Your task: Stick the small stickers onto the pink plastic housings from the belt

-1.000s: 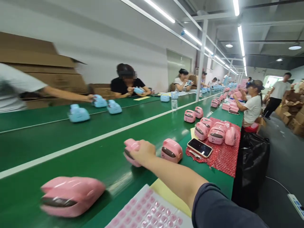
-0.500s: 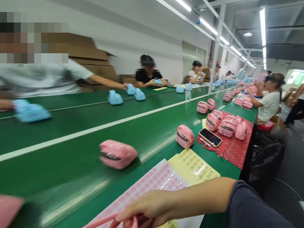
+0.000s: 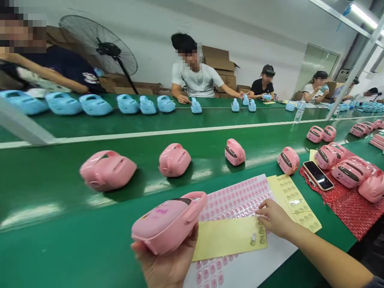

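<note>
green tabletop (image 3: 60, 248): sticker sheet (image 3: 234, 200) under yellow strip (image 3: 225, 238)
left hand (image 3: 169, 262): fingers half-curled, holding pink case (image 3: 165, 226)
right hand (image 3: 277, 218): fingers nearly together at strip, hold unclear

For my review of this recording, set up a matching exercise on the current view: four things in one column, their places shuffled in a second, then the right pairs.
Things
1. Glossy pink plastic case nearest the camera
2. Black-screened phone with a pale edge
3. Clear plastic bottle
4. Yellow rectangular paper strip

Places
A. Standing near the long white line on the green surface
B. Lying over the white sheet of pink stickers
C. Held up in the left hand
D. At the edge of the red bubble wrap

Pairs
1-C, 2-D, 3-A, 4-B
</note>
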### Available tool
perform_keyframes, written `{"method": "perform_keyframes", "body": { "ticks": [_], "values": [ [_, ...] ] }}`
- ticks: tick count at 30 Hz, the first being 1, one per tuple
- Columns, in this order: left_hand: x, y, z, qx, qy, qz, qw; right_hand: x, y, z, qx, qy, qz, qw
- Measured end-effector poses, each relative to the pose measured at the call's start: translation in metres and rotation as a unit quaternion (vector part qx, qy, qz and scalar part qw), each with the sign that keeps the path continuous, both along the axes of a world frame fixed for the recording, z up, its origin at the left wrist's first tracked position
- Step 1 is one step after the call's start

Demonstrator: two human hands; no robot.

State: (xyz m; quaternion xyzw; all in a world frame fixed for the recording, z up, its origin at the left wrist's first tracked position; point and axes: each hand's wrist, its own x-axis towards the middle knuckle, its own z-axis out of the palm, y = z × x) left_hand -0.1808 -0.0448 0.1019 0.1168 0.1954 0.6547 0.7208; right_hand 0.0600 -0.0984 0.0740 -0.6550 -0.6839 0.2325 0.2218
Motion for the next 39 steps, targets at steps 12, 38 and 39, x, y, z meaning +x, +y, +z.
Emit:
{"method": "perform_keyframes", "body": {
  "ticks": [12,38,39],
  "values": [
    [0.008,-0.005,-0.008,0.006,0.009,0.009,1.000,-0.025,-0.026,-0.028,0.092,0.004,0.068,0.993],
    [0.026,-0.026,-0.012,-0.008,0.294,0.034,0.955,-0.071,0.042,0.088,-0.046,0.312,0.072,0.946],
    [0.026,-0.027,-0.012,-0.010,0.293,0.037,0.955,-0.073,0.043,0.085,-0.048,0.318,0.065,0.945]
  ]
}}
